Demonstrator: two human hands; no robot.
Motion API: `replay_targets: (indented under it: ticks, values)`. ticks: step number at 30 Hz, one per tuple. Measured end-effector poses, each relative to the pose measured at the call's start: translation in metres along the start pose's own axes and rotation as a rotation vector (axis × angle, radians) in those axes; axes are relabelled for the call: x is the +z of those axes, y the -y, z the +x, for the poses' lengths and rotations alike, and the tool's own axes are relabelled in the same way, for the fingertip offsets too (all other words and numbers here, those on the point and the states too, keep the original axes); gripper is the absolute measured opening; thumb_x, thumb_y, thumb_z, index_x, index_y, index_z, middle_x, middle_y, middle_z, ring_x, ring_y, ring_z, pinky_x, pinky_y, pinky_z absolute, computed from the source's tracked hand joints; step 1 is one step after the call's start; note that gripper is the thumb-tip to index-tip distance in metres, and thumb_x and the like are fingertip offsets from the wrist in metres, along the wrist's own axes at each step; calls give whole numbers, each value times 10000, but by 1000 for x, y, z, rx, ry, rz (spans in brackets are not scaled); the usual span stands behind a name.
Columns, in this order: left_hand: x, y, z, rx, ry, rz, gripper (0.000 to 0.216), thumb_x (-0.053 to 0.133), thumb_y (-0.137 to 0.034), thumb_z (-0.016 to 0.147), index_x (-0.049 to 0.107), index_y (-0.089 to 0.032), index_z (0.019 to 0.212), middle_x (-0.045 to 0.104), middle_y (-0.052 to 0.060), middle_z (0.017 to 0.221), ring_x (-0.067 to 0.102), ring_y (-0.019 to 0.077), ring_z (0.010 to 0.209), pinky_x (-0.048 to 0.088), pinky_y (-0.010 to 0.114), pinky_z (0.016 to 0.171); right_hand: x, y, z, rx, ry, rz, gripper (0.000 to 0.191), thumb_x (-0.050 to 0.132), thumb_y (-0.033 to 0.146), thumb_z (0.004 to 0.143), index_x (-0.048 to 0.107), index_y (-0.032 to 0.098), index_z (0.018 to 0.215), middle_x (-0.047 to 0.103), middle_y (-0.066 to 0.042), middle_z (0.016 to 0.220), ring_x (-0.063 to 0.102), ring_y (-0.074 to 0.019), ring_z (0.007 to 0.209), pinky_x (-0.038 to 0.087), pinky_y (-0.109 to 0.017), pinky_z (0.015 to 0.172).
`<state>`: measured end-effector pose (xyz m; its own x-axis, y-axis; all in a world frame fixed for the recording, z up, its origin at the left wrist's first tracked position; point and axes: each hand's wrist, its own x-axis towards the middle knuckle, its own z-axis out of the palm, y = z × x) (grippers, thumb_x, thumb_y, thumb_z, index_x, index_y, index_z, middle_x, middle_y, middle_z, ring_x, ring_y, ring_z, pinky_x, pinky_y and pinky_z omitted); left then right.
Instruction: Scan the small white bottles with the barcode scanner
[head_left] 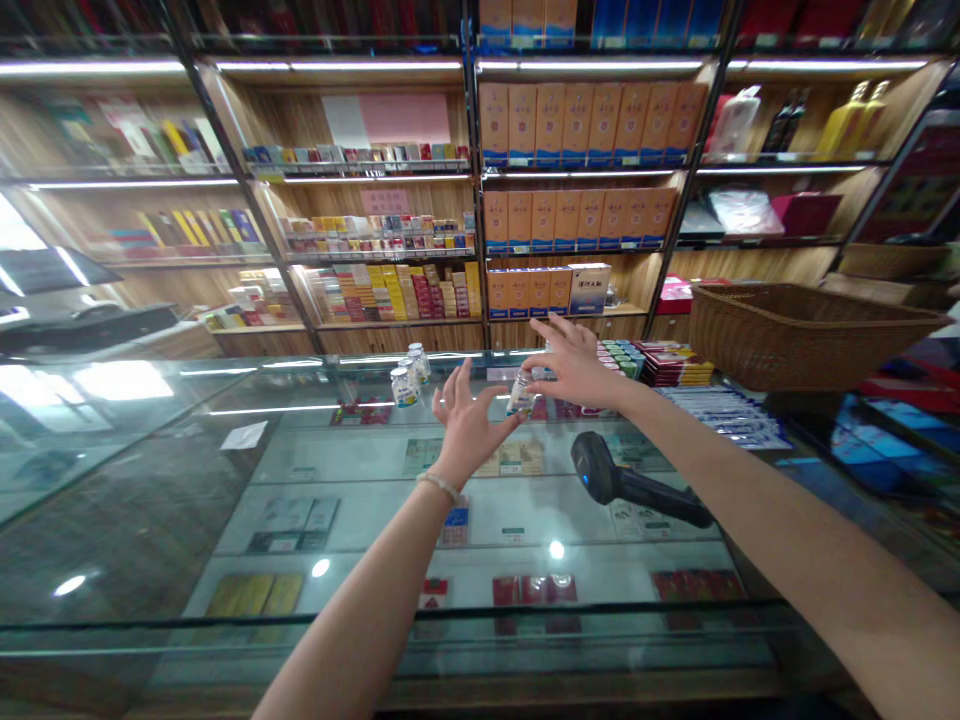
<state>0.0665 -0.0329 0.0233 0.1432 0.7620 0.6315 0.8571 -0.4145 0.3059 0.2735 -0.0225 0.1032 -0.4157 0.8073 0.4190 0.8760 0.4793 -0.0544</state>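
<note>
Filling the far side: shelves [292, 110] of pale wood, with orange boxes [578, 115] in rows.
Glass counter [142, 510]: across the near side; smooth and hard, so a small base would probably slide easily on it.
Wicker basket [772, 340]: far right, well apart from both hands.
Barcode scanner [626, 483]: lying right of centre on the counter.
Right hand [574, 365]: thumb and fingertip narrowed on the upper part of a small bottle [518, 398], other fingers lifted and spread.
Left hand [472, 430]: fingers wide, thumb and forefinger at the same bottle's left and near sides; I cannot tell whether they press on it.
Standing bottles [403, 387]: a small upright cluster on the counter, left of the left hand and farther off.
Small bottle: between the hands, toward the counter's far edge, seemingly tilted; I cannot tell whether its base touches the glass.
Bottle wall: shiny and labelled; likely light and stiff, slippery under fingertips, breakable if glass. Best gripped from opposite sides around the middle.
Bottle top: pinched alone, it would probably let the body swing; support low down should steady it.
</note>
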Motion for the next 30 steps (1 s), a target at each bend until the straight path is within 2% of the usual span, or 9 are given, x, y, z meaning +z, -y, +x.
replay_targets:
  ticks: [5,11,15,19,24,30]
  values:
    - [0,-2,0,19,42,25,332,806,-533,783,795,-359,1065,286,29,1699,234,381,1552,166,652,1233,-5,0,0,-40,75,-39,319,686,505,902,778,322,1147,257,-77,1712,94,-412,1574,100,-683,1191]
    - [3,-5,-1,30,59,24,257,818,-511,776,820,-325,953,365,35,1667,276,378,1534,153,653,1239,-1,3,-4,-54,73,-40,316,664,512,919,775,326,1150,239,-71,1718,87,-398,1578,95,-675,1198]
    - [5,-9,-2,2,63,17,243,806,-496,798,822,-338,981,382,36,1658,286,366,1531,156,643,1241,5,5,-14,-4,24,-53,361,646,508,937,738,343,1244,237,-80,1718,99,-384,1580,96,-657,1207]
    - [7,-9,-4,-50,86,14,224,795,-475,814,821,-363,1006,390,26,1654,286,379,1526,175,656,1230,10,-6,-38,100,-72,-94,453,593,520,965,647,366,1388,292,-81,1699,158,-378,1564,139,-644,1198]
    - [16,-7,-5,-101,142,17,230,775,-497,821,828,-356,995,399,19,1649,290,404,1516,210,655,1221,16,-29,-68,243,-154,-142,398,553,521,982,702,358,1313,353,-79,1671,220,-371,1537,178,-642,1170]
    - [29,-7,-7,-99,201,37,228,790,-488,812,822,-394,1017,391,23,1654,288,384,1525,177,665,1221,27,-40,-83,262,-195,-152,369,556,529,975,741,359,1245,375,-79,1658,234,-358,1525,189,-636,1157]
